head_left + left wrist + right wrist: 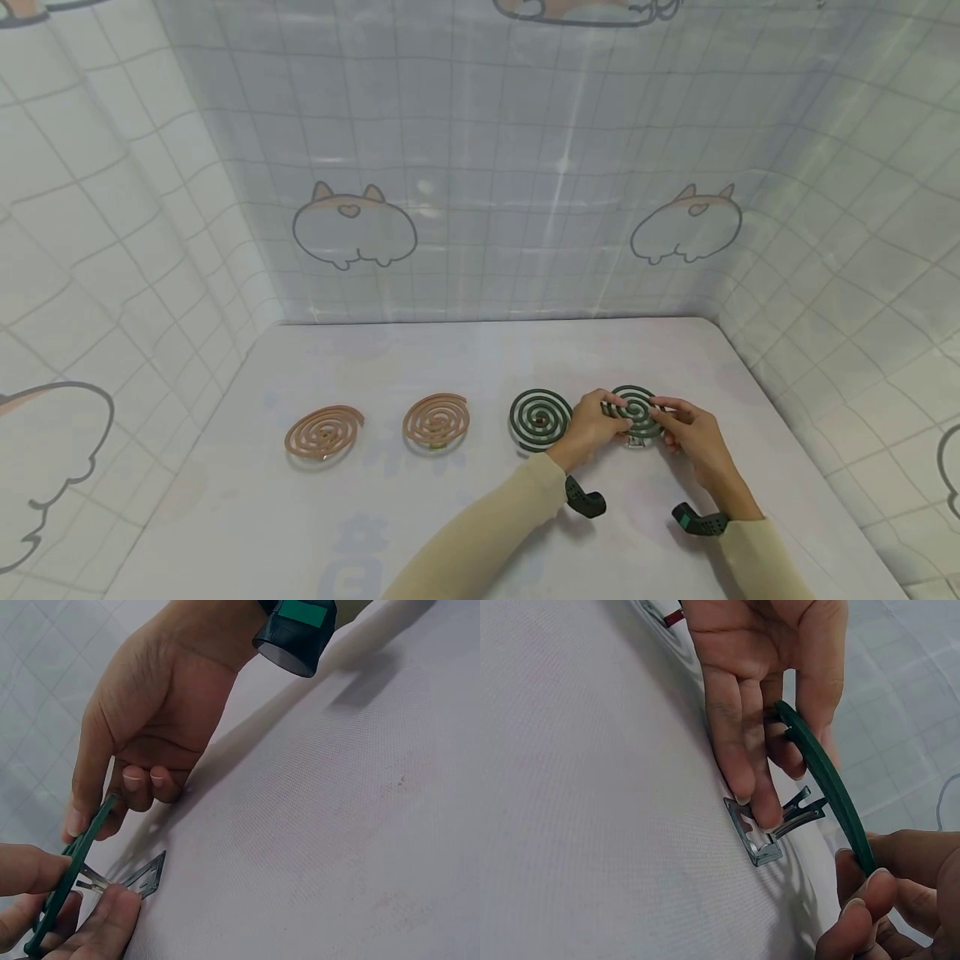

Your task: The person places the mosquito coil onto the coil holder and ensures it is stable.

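Both hands are at a green mosquito coil at the right end of a row, held tilted above the table. My left hand pinches its left side, while other fingers of that hand touch the small metal stand beneath. On the opposite side, my right hand pinches the coil's rim between thumb and fingertips. The stand's flat base lies on the table, and its upright prongs reach the coil's underside. Whether the prongs hold the coil cannot be told.
Just left of my left hand is another green coil, raised off the table. Farther left are two brown coils, one near the middle and one at the far left. Grid-patterned curtains surround the table's back and sides.
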The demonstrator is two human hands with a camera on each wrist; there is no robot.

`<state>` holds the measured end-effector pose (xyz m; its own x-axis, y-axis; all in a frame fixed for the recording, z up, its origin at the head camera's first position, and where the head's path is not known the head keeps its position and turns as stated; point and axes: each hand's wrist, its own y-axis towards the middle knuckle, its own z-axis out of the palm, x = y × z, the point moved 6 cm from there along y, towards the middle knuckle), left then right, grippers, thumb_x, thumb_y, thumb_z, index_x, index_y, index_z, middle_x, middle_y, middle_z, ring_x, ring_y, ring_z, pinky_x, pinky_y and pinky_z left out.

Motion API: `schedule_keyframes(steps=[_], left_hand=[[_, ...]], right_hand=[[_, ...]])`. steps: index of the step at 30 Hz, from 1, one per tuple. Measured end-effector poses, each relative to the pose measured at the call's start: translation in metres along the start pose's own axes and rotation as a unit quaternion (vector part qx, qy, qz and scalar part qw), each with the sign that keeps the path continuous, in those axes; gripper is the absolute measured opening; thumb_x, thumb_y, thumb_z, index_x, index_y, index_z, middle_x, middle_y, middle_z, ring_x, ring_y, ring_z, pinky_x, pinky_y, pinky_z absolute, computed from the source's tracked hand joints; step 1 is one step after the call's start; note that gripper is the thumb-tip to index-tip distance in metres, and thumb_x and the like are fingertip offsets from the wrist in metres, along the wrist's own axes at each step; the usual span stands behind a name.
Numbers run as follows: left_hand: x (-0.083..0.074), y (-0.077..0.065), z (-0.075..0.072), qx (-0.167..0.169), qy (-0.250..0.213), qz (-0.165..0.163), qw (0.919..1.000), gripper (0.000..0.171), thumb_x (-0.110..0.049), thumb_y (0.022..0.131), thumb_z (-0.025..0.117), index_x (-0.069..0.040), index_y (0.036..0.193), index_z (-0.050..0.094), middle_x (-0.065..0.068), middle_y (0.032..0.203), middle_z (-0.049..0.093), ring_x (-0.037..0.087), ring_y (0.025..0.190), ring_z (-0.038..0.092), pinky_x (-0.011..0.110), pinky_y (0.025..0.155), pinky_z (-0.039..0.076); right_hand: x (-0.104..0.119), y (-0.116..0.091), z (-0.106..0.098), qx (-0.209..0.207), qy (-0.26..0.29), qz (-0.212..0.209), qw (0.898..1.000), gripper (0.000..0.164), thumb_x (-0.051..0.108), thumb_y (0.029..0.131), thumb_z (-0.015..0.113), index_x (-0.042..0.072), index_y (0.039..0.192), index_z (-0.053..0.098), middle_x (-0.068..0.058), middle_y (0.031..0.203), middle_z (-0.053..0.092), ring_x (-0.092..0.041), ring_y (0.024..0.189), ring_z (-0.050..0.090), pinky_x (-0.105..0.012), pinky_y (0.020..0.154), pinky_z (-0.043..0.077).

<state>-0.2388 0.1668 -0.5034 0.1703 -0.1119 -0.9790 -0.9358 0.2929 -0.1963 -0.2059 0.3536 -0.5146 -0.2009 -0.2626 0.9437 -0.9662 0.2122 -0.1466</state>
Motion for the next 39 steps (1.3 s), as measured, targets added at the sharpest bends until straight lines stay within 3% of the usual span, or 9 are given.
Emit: schedule_keyframes(steps=[18, 39], left_hand=[[-0.0005, -0.0017, 0.0006, 0.010, 0.009, 0.000, 0.9999, 0.021, 0.000, 0.090, 0.078, -0.011, 0.106, 0.071, 0.005, 0.081, 0.062, 0.028, 0.076, 0.074, 0.040, 0.072, 0.060], [0.0013, 0.0018, 0.0001, 0.005, -0.014, 0.005, 0.9999, 0.019, 0.002, 0.091, 0.075, -0.009, 0.105, 0.068, 0.005, 0.082, 0.064, 0.033, 0.077, 0.073, 0.041, 0.070, 0.061]], right_hand=[[-0.0016, -0.0042, -0.0013, -0.004, 0.007, 0.005, 1.000, 0.051, 0.031, 0.100, 0.071, 0.001, 0.139, 0.058, -0.001, 0.084, 0.058, -0.011, 0.065, 0.051, -0.027, 0.057, 0.048], [0.0047, -0.0010, 0.0032, -0.001, -0.013, 0.001, 1.000, 0.050, 0.030, 0.101, 0.069, 0.001, 0.140, 0.058, -0.002, 0.083, 0.057, -0.011, 0.067, 0.051, -0.026, 0.059, 0.048]])
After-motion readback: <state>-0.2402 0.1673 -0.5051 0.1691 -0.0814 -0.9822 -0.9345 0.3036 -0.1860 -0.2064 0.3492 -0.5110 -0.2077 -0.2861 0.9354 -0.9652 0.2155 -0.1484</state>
